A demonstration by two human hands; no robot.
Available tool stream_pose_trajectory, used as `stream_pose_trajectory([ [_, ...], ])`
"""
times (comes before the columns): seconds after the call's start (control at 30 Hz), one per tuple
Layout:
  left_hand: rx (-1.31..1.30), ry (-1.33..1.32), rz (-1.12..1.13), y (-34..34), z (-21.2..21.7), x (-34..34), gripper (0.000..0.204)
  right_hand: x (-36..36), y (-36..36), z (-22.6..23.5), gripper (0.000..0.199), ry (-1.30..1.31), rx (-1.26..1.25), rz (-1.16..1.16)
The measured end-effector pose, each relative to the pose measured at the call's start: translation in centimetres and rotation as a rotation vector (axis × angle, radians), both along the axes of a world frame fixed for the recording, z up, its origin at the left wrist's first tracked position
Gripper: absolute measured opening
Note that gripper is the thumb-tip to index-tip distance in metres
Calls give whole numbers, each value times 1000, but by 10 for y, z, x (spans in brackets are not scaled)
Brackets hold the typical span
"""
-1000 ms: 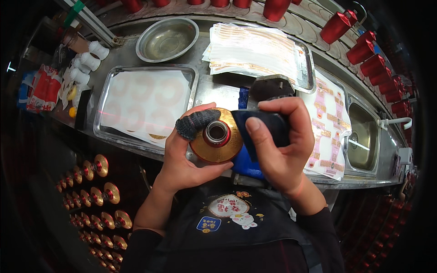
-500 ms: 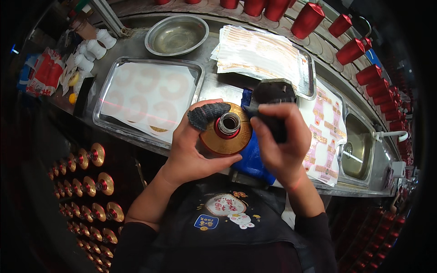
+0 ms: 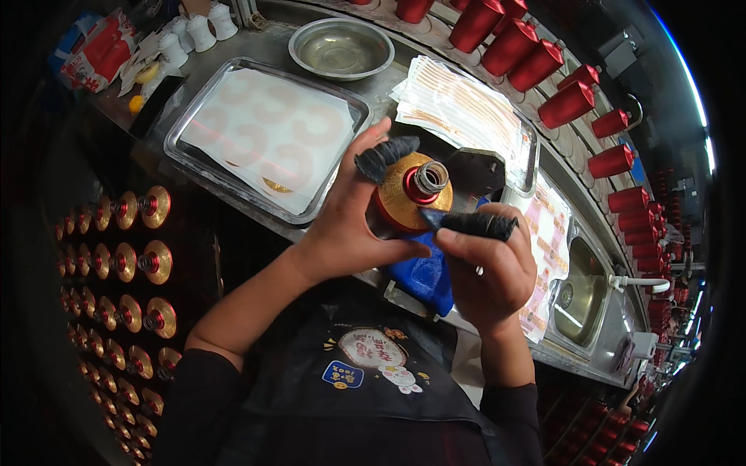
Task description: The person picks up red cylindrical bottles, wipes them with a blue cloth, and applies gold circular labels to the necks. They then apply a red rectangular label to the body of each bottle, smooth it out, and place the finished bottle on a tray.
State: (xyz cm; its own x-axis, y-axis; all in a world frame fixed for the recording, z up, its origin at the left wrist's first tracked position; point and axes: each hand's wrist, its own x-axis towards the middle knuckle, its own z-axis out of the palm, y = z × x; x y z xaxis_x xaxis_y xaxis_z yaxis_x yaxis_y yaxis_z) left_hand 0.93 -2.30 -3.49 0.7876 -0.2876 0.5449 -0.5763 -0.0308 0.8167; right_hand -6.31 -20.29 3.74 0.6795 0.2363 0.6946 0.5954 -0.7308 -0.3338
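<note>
A red bottle with a gold patterned shoulder (image 3: pixel 399 186) is gripped in my left hand (image 3: pixel 346 213). Its threaded silver neck is uncapped and tilts toward the right. A black ribbed cover wraps a finger of that hand, which lies along the far left side of the shoulder. My right hand (image 3: pixel 495 264) is closed round a small tool with a black-wrapped handle (image 3: pixel 486 226). The tool's narrow dark tip sits at the near right edge of the gold shoulder, just below the neck; I cannot tell whether it touches.
Below the bottle lies a blue cloth (image 3: pixel 426 276). A tray (image 3: pixel 175 144) of sheets with pale curved labels is at left, a metal bowl (image 3: pixel 342 50) behind it. Paper stacks (image 3: pixel 462 105) and a sink (image 3: pixel 583 287) are rightward. Red bottles (image 3: pixel 567 105) line a curved conveyor; gold-shouldered ones (image 3: pixel 158 260) stand at lower left.
The bottle has tipped, so its neck now leans right. My right hand has swung round, bringing the tool's tip from the far right of the shoulder to its near right. The view has shifted.
</note>
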Motion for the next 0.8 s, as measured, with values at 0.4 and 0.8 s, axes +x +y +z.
stream_pose_trajectory([
  [0.4,14,38,-45,-12,-9,-4,67,-9,14,-4,31,48,145,146],
  [0.8,90,-37,233,-28,-22,-21,68,-10,20,-3,35,52,12,91],
])
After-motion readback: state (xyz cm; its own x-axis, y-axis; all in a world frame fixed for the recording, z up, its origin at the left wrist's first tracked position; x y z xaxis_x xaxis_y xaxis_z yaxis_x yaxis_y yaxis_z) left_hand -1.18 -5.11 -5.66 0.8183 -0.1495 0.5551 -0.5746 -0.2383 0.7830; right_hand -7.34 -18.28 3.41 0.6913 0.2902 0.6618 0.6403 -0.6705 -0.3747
